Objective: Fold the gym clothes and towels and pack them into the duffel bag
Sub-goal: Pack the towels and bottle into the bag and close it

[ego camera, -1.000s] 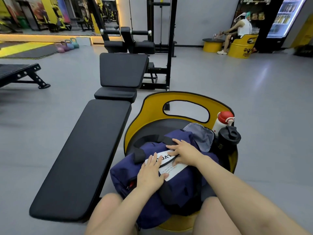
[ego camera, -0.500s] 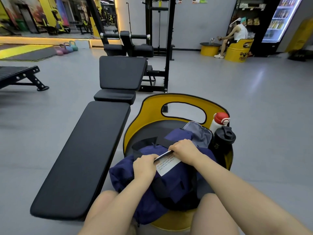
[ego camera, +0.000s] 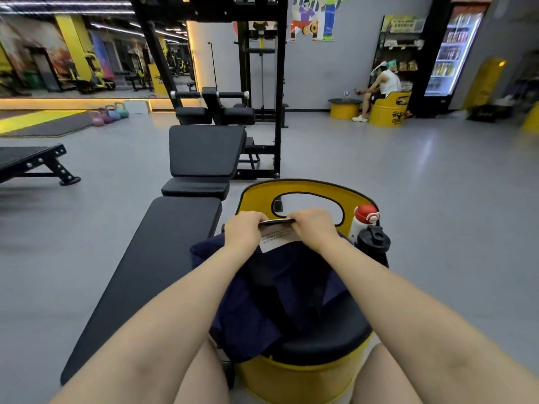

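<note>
A navy bag (ego camera: 280, 290) lies on the yellow seat (ego camera: 306, 371), directly below both hands. The left hand (ego camera: 243, 231) and right hand (ego camera: 313, 225) each pinch a white folded item (ego camera: 275, 239) just above it. This looks like the packing step; next, lowering it into the bag's opening.

both hands lifting a white item over a navy duffel bag on a yellow barrel seat

the left hand (ego camera: 244, 232) and right hand (ego camera: 312, 225) each pinch the top edge of a white printed item (ego camera: 274, 239), held above the navy duffel bag (ego camera: 280, 287). the bag sits on the black cushion of a yellow barrel seat (ego camera: 306, 371), whose yellow backrest rises behind the hands. a white bottle with a red cap (ego camera: 363, 221) and a black bottle (ego camera: 373, 246) stand at the seat's right edge, touching each other. a black workout bench (ego camera: 151, 275) lies just left of the seat.
</note>
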A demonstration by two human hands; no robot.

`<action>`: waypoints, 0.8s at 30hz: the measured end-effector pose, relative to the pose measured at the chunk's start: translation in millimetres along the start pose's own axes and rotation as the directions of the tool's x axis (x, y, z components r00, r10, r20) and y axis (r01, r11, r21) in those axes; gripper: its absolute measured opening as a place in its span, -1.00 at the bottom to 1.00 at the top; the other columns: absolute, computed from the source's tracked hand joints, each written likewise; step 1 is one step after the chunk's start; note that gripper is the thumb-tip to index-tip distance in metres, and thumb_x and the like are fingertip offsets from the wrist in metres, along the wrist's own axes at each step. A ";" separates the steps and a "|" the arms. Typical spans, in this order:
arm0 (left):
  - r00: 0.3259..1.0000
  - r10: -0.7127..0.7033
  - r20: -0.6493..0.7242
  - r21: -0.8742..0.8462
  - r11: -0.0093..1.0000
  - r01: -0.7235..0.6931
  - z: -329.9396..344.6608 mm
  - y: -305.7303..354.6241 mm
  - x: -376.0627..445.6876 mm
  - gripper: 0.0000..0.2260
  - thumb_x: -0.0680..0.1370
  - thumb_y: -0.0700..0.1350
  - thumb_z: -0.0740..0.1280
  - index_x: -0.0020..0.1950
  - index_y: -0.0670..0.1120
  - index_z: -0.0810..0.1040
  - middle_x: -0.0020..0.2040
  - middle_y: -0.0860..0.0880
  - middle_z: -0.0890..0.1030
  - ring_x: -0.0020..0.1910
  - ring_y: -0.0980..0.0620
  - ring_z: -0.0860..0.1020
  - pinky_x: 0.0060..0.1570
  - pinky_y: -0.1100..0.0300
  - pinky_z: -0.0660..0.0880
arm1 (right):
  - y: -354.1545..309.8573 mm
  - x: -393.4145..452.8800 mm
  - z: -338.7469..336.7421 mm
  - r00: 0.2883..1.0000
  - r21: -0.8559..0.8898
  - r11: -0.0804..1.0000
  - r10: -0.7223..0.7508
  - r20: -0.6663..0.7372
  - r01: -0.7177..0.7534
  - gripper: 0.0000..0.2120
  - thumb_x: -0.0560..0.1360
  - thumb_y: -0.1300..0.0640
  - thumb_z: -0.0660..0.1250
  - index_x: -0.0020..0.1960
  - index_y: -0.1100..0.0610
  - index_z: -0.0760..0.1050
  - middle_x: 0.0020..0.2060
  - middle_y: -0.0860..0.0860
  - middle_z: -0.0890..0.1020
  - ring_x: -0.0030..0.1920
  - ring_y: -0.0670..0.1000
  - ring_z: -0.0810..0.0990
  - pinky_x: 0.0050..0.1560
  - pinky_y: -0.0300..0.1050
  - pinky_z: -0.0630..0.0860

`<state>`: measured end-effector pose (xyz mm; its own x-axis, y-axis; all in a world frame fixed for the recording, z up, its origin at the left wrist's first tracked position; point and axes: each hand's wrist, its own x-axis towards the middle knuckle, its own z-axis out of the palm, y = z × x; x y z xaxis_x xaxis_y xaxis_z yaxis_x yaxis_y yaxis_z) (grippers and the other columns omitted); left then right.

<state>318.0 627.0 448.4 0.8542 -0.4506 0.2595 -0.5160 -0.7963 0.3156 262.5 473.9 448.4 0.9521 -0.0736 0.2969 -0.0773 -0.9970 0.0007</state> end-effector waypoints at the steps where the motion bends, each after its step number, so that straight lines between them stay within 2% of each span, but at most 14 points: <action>1: 1.000 0.003 -0.005 -0.007 1.000 -0.003 -3.7 -0.5 4.8 -0.63 0.55 -0.29 0.15 0.15 0.08 0.60 0.10 0.01 0.63 0.07 -0.09 0.55 0.05 0.07 0.45 | -1.7 3.1 -4.8 1.000 -0.006 1.000 0.014 -0.012 -0.014 -0.75 0.62 0.10 0.12 0.13 0.07 0.55 0.00 0.06 0.63 0.00 0.12 0.57 -0.06 -0.02 0.50; 5: 0.998 0.063 0.000 -0.023 0.998 -0.063 -21.3 4.1 30.8 -0.62 0.54 -0.32 0.15 0.15 0.04 0.61 0.11 -0.04 0.60 0.09 -0.11 0.53 -0.08 0.15 0.38 | -2.9 17.2 -21.6 0.995 -0.019 0.997 0.080 -0.061 -0.081 -0.76 0.61 0.09 0.13 0.00 0.12 0.56 -0.12 0.06 0.62 -0.13 0.10 0.55 -0.19 -0.06 0.44; 8: 0.993 0.117 0.030 -0.032 0.993 -0.116 -26.6 8.8 59.2 -0.59 0.53 -0.34 0.13 0.14 0.05 0.63 0.10 -0.06 0.60 0.08 -0.13 0.53 -0.05 0.08 0.46 | 2.0 27.0 -27.4 0.984 0.024 0.987 0.158 -0.077 -0.156 -0.75 0.61 0.08 0.14 -0.10 0.14 0.54 -0.17 0.08 0.60 -0.21 0.10 0.48 -0.26 -0.09 0.35; 11: 0.982 0.178 0.059 -0.051 0.983 -0.176 -22.9 14.6 93.3 -0.50 0.48 -0.40 0.10 0.09 0.10 0.64 0.10 -0.05 0.60 0.06 -0.12 0.55 -0.02 0.04 0.53 | 10.8 37.4 -27.8 0.959 0.152 0.955 0.270 -0.090 -0.254 -0.75 0.60 0.10 0.18 -0.08 0.19 0.58 -0.21 0.09 0.58 -0.22 0.10 0.48 -0.26 -0.12 0.34; 14: 0.956 0.263 0.130 -0.023 0.965 -0.263 -17.4 21.3 128.9 -0.47 0.47 -0.43 0.10 0.07 0.12 0.66 0.07 -0.04 0.61 0.03 -0.09 0.56 -0.05 0.03 0.56 | 19.7 49.1 -23.0 0.911 0.289 0.883 0.405 -0.076 -0.369 -0.75 0.59 0.10 0.21 -0.10 0.21 0.59 -0.25 0.08 0.53 -0.22 0.10 0.49 -0.29 -0.15 0.30; 18: 0.919 0.348 0.183 0.013 0.934 -0.357 -5.6 30.9 171.3 -0.49 0.47 -0.44 0.14 0.07 0.09 0.67 0.07 -0.06 0.63 0.03 -0.10 0.57 0.01 0.00 0.56 | 26.3 68.2 -6.9 0.817 0.473 0.733 0.575 -0.046 -0.489 -0.77 0.56 0.10 0.27 -0.11 0.22 0.61 -0.28 0.09 0.53 -0.26 0.11 0.46 -0.32 -0.16 0.29; 21: 0.912 0.366 0.184 0.018 0.927 -0.375 12.7 35.6 188.4 -0.49 0.45 -0.44 0.13 0.05 0.07 0.67 0.09 -0.06 0.63 0.02 -0.11 0.57 -0.01 0.04 0.55 | 29.8 81.6 14.8 0.754 0.577 0.626 0.657 -0.026 -0.525 -0.79 0.56 0.11 0.27 -0.13 0.19 0.62 -0.28 0.08 0.54 -0.26 0.09 0.49 -0.43 -0.18 0.27; 24: 0.917 0.337 0.214 0.014 0.938 -0.347 45.8 38.4 188.7 -0.54 0.46 -0.43 0.16 0.11 0.02 0.65 0.12 -0.07 0.60 0.04 -0.11 0.56 -0.09 0.14 0.48 | 35.1 85.3 47.3 0.722 0.607 0.559 0.691 0.036 -0.565 -0.79 0.55 0.16 0.25 -0.14 0.21 0.62 -0.30 0.09 0.57 -0.27 0.09 0.53 -0.40 -0.15 0.36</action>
<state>462.3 492.9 467.7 0.6235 -0.7674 0.1493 -0.7796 -0.5957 0.1933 355.0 431.5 428.7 0.6450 -0.7426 0.1803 -0.4012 -0.5299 -0.7472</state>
